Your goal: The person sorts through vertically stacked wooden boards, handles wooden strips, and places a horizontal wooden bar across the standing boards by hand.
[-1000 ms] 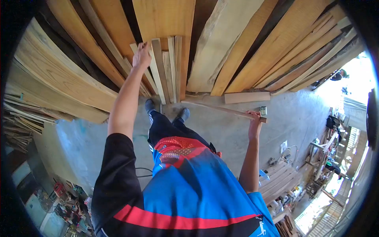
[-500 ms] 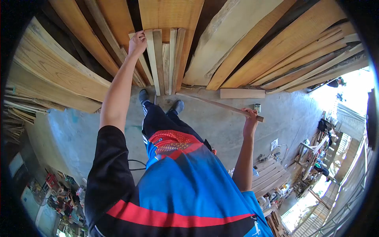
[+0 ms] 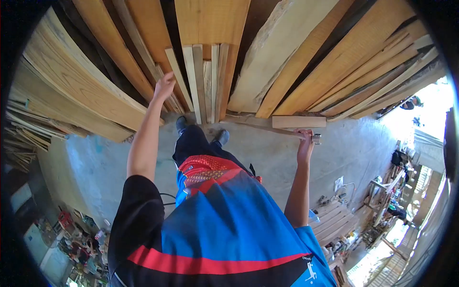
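Note:
My right hand [image 3: 305, 143] is closed around a long thin wooden strip [image 3: 267, 126] near its outer end. The strip slants across to the foot of the leaning boards. My left hand [image 3: 164, 87] is raised in front of short, narrow wood pieces [image 3: 178, 79], its fingers curled. Whether it grips one of them is hidden. To the right of it, several upright strips [image 3: 198, 81] lean side by side against a wide orange-brown board [image 3: 210, 21].
Tall planks [image 3: 282, 43] lean along the wall ahead. A short board [image 3: 299, 122] lies at their foot on the concrete floor [image 3: 258, 167]. A slatted wooden platform [image 3: 332, 220] and clutter stand at the right. More stacked wood [image 3: 28, 129] is at the left.
My left hand has come down from the top of a pale strip, which now stands without it. My right hand still holds its strip, now seen more level. The view has shifted slightly.

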A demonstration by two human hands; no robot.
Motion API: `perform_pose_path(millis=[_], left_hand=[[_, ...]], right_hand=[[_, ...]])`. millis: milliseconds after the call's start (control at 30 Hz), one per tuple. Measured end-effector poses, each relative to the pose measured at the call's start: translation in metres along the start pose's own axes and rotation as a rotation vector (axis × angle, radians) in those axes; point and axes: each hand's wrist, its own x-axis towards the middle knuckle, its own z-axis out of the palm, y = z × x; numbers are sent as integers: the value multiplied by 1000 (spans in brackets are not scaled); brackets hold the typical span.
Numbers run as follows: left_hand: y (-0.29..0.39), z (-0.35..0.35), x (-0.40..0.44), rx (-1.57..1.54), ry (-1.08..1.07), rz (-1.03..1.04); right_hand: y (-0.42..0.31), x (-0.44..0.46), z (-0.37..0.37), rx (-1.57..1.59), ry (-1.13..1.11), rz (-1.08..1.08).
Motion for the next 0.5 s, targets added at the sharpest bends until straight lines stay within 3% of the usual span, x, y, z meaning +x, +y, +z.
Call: perform_pose_path(millis=[33,133,233,433,467,500], left_hand=[[-2,-9,-9,60,-11,-2],[-22,-31,1,-138,-201,-153],[-41,-50,43,170,-100,68],[23,-75,87,413,-204,34],[24,-65,94,437,-223,53],[21,-63,102,466,-229,67]], right_hand=[[-1,3,2,-12,17,2],[-5,6,8,-25,108,0],[-1,5,6,0,180,-25],[19,-24,16,140,200,-100],[35,-28,5,-74,268,-83],[18,-46,33,57,271,-106]])
